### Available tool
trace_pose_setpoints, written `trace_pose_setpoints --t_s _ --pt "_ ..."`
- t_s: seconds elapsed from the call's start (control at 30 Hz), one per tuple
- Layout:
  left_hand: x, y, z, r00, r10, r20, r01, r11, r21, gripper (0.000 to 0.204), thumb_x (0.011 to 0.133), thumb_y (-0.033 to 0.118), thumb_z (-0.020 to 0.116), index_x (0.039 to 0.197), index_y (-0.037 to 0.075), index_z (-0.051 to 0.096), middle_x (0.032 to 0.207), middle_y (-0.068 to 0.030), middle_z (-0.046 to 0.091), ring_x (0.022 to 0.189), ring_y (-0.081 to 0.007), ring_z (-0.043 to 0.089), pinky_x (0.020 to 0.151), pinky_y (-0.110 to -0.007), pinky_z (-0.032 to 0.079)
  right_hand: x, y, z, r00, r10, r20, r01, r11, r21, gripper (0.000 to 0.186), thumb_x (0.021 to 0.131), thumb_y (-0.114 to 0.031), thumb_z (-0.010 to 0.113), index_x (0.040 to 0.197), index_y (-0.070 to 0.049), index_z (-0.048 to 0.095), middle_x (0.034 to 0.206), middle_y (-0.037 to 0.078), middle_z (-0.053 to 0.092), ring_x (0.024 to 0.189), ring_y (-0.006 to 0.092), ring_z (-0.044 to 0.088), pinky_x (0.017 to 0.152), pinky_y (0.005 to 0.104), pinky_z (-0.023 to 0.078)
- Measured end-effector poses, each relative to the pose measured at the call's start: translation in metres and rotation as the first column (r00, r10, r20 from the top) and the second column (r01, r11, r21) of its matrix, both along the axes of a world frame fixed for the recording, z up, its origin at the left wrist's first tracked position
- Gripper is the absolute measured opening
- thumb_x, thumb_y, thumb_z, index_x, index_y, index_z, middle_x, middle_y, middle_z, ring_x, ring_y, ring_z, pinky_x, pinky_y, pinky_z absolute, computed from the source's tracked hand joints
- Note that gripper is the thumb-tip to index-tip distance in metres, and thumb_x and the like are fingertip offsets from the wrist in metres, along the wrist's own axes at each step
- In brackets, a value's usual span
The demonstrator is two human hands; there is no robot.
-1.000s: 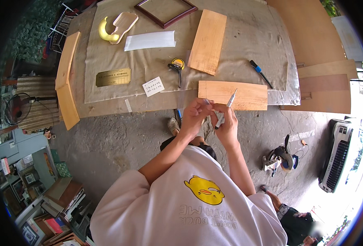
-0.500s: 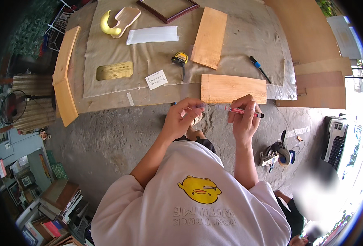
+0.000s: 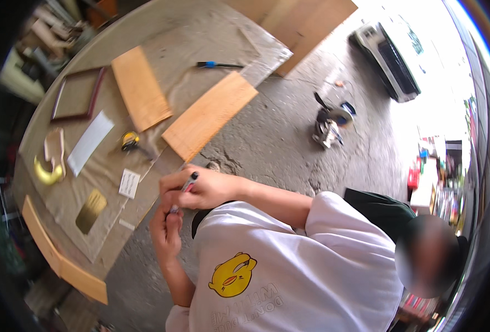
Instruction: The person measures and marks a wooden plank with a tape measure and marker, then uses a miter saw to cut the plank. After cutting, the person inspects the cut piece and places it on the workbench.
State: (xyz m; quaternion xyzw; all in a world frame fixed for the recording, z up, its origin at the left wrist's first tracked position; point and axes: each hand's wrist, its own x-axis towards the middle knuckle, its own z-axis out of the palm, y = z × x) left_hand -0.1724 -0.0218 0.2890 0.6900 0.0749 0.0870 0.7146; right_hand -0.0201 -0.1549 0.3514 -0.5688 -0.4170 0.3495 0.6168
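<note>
My right hand (image 3: 200,185) grips a silver-and-red marker (image 3: 189,182) with a black end. My left hand (image 3: 168,227) is closed just below it, pinching the small cap at the marker's lower end. Both meet over the front edge of a cloth-covered table (image 3: 68,199). Closest on the table are a wooden board (image 3: 209,116), a yellow-and-black tape measure (image 3: 130,141), a white handwritten card (image 3: 129,183) and a brass plaque (image 3: 91,211). Farther back lie another board (image 3: 140,86), a white strip (image 3: 90,143), a wooden frame (image 3: 76,94) and a banana (image 3: 48,173).
Angled planks (image 3: 62,265) lie along the table's left edge, a blue-and-black tool (image 3: 217,65) at the back. Plywood panels (image 3: 300,27) stand beyond. A power saw (image 3: 333,124) is on the concrete floor, a vehicle (image 3: 386,61) farther off. A person (image 3: 377,210) is close at my right.
The view has swung round, so the table sits upper left and the person nearer. My hands, apart half a second ago, have come together at the marker's end.
</note>
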Motion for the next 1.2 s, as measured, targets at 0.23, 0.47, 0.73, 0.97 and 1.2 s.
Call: trace_pose_setpoints --t_s 0.23,0.47,0.73,0.97,1.2 --pt "0.020 -0.007 0.017 0.972 -0.229 -0.042 0.214 0.950 -0.225 0.046 0.101 0.046 0.048 0.105 0.001 0.057 0.062 0.0048 0.039 0.050 -0.0035 0.032 0.045 -0.023 0.023 0.004 -0.021 0.004 1.000 -0.011 0.005 0.011 0.996 0.088 0.014 0.088 -0.008 0.047 0.084 0.002 0.056 0.073 0.011 0.062 0.067 0.0241 0.060 0.064 0.0357 0.048" --pt "0.061 -0.018 0.006 0.833 -0.538 -0.129 0.303 0.639 -0.707 0.037 0.101 0.039 0.052 0.097 0.002 0.056 0.069 0.0013 0.050 0.053 -0.0050 0.043 0.049 -0.020 0.035 0.050 -0.049 -0.018 0.997 0.043 -0.065 -0.042 0.999 0.022 0.019 0.087 -0.006 0.043 0.089 0.001 0.061 0.078 0.008 0.066 0.071 0.0189 0.063 0.066 0.0322 0.050" --pt "0.107 -0.046 -0.118 0.817 0.063 -0.574 -0.177 0.973 -0.146 0.055 0.096 0.057 0.052 0.106 0.004 0.061 0.096 -0.0066 0.068 0.087 -0.0134 0.063 0.077 -0.029 0.048 0.202 -0.057 -0.195 0.923 -0.310 0.226 0.366 0.888 -0.276 0.020 0.098 -0.019 0.056 0.109 -0.004 0.064 0.084 0.011 0.064 0.083 0.0224 0.064 0.073 0.0349 0.051" --pt "0.123 -0.116 -0.173 0.613 0.216 -0.760 -0.537 0.819 -0.201 0.060 0.096 0.059 0.049 0.113 0.003 0.061 0.107 -0.0083 0.069 0.100 -0.0140 0.063 0.079 -0.030 0.050 0.348 -0.041 -0.246 0.485 0.173 0.857 0.218 0.925 -0.310 0.061 0.084 -0.010 0.067 0.141 -0.010 0.045 0.116 0.019 0.056 0.110 0.0373 0.053 0.093 0.0467 0.044" --pt "0.198 -0.197 -0.229 0.658 0.168 -0.734 -0.567 0.752 -0.336 0.069 0.096 0.059 0.048 0.129 -0.001 0.052 0.126 -0.0163 0.063 0.110 -0.0238 0.063 0.085 -0.035 0.051 0.357 -0.073 -0.298 0.397 0.314 0.862 0.163 0.900 -0.403 0.077 0.083 -0.046 0.070 0.141 -0.005 0.041 0.127 0.020 0.053 0.118 0.0383 0.050 0.099 0.0515 0.040"
